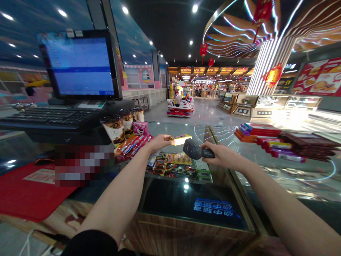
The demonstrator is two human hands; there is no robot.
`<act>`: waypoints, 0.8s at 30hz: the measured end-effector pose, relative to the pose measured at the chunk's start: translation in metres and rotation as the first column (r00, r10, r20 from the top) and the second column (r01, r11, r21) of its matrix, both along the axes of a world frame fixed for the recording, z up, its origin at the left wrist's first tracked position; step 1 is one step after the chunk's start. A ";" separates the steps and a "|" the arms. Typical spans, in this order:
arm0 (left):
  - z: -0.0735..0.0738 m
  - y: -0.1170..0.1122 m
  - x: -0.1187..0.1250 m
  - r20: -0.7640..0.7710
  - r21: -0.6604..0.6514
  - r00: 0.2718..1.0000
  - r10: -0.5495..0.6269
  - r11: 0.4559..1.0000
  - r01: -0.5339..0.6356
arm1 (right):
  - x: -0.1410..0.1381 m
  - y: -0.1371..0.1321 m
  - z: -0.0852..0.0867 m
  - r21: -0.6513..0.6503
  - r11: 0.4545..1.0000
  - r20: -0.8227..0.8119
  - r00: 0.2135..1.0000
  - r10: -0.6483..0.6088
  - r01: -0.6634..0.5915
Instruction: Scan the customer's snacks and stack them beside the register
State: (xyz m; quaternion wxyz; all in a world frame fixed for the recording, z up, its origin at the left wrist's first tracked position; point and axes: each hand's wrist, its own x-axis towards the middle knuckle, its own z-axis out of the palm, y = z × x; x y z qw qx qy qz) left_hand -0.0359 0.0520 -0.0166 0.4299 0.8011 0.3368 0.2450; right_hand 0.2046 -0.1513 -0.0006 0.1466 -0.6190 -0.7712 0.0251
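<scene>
1. Head view: a person stands at a glass shop counter (170, 131), both bare forearms reaching forward over it.
2. The left hand (159, 143) is closed in a pinch on a flat yellow packet (181, 139), holding it out above the counter; its label is too small to read.
3. The right hand (222, 155) is wrapped round the grip of a dark handheld barcode scanner (194, 149), whose head points toward the packet, just beside it.
4. So far, the packet is held up at the scanner, with no reading visible on the till monitor (80, 65). Mentos rolls (130, 147) and carded small goods (170, 165) lie on the counter, with no bag in view.
5. Stacked boxed sweets (285, 142) lie on the glass to the right.
</scene>
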 end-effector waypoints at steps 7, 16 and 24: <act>-0.004 0.006 -0.001 -0.031 0.013 0.999 -0.039 0.999 0.040 | 0.000 0.000 0.000 0.001 1.000 -0.006 1.000 0.002 -0.002; -0.006 0.008 0.000 -0.009 -0.019 0.999 -0.036 0.999 0.036 | 0.000 -0.001 0.000 -0.087 0.996 -0.021 1.000 0.001 -0.003; -0.003 0.005 0.000 0.010 -0.050 1.000 -0.015 0.999 0.015 | -0.004 -0.006 0.006 -0.141 0.989 -0.079 0.996 0.034 -0.046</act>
